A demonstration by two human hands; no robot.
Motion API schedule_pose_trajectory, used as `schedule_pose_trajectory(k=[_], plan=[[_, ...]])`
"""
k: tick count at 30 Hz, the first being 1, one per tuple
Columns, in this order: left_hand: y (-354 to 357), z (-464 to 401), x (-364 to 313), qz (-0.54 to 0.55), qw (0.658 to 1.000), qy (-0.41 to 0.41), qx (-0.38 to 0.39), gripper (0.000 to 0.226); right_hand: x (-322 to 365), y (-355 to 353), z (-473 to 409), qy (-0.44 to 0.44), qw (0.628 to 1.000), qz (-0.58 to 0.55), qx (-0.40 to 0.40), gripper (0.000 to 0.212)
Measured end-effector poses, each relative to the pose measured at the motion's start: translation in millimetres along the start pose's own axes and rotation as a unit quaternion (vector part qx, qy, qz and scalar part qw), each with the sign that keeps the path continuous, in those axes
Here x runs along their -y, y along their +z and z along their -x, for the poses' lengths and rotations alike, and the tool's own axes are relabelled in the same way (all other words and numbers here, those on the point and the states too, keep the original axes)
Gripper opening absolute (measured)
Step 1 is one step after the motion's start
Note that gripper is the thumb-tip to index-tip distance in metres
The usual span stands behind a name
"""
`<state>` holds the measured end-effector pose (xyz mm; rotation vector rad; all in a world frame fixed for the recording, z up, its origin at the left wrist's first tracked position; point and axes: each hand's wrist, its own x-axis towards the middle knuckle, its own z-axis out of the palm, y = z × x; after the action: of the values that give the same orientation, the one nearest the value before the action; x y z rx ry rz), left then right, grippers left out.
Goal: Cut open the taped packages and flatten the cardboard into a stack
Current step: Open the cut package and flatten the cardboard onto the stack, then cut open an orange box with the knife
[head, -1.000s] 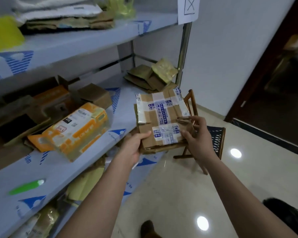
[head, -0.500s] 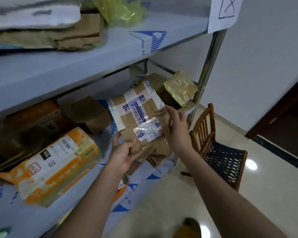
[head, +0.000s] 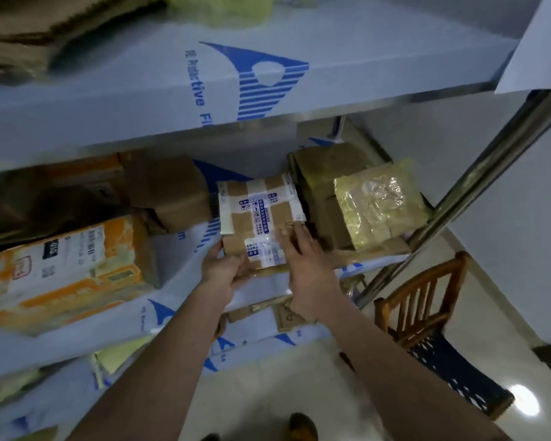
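Observation:
A flattened brown cardboard piece (head: 258, 214) crossed with white and blue printed tape lies over the middle shelf (head: 185, 281), its far end toward the back. My left hand (head: 225, 268) grips its near left corner, thumb on top. My right hand (head: 303, 249) rests on its near right part with fingers spread along the edge. Just to its right sits a stack of flattened cardboard (head: 325, 198), topped by a piece covered in shiny yellowish tape (head: 379, 205).
An orange and white package (head: 67, 268) and brown boxes (head: 169, 186) occupy the shelf's left side. An upper shelf (head: 204, 74) overhangs. A steel post (head: 477, 173) stands right, a wooden chair (head: 433, 319) below it. More cardboard lies on the lower shelf (head: 283, 316).
Both hands have carried the taped cardboard from over the floor up and forward onto the middle shelf, beside the flattened stack. The view has swung toward the shelf.

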<state>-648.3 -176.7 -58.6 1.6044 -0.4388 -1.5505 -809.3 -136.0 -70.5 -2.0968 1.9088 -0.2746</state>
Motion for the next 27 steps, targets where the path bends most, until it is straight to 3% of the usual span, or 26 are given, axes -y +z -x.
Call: schedule_pose_trajectory(k=[6, 9, 10, 12, 14, 17, 21, 24, 27], plan=[[12, 2, 6, -0.008, 0.997, 0.036, -0.074, 0.061, -11, 0, -23, 0.0, 0.994, -0.002, 0.106, 0.087], [15, 1, 5, -0.085, 0.987, 0.063, -0.119, 0.044, -7, -6, -32, 0.017, 0.989, 0.025, 0.147, 0.083], [13, 2, 3, -0.182, 0.97, 0.097, -0.13, 0.031, -4, -9, -33, 0.019, 0.987, 0.044, 0.151, 0.08], [6, 8, 0, -0.391, 0.897, 0.151, -0.141, 0.019, 8, -15, -36, 0.03, 0.985, 0.08, 0.148, 0.074], [-4, 12, -4, -0.464, 0.859, 0.176, -0.122, 0.037, 23, -22, -38, 0.048, 0.981, 0.114, 0.151, 0.072], [-24, 19, -11, -0.435, 0.868, 0.215, -0.102, 0.059, 44, -29, -37, 0.059, 0.982, 0.133, 0.123, 0.074], [-64, 33, -21, -0.35, 0.882, 0.305, -0.08, 0.043, 74, -32, -25, 0.049, 0.993, 0.101, 0.036, 0.078], [-108, 45, -35, -0.356, 0.849, 0.373, -0.112, 0.031, 112, -29, -17, -0.005, 0.998, 0.066, 0.005, 0.077], [-162, 58, -49, -0.392, 0.801, 0.41, -0.193, 0.03, 160, -14, -16, -0.087, 0.993, -0.06, 0.051, 0.071]])
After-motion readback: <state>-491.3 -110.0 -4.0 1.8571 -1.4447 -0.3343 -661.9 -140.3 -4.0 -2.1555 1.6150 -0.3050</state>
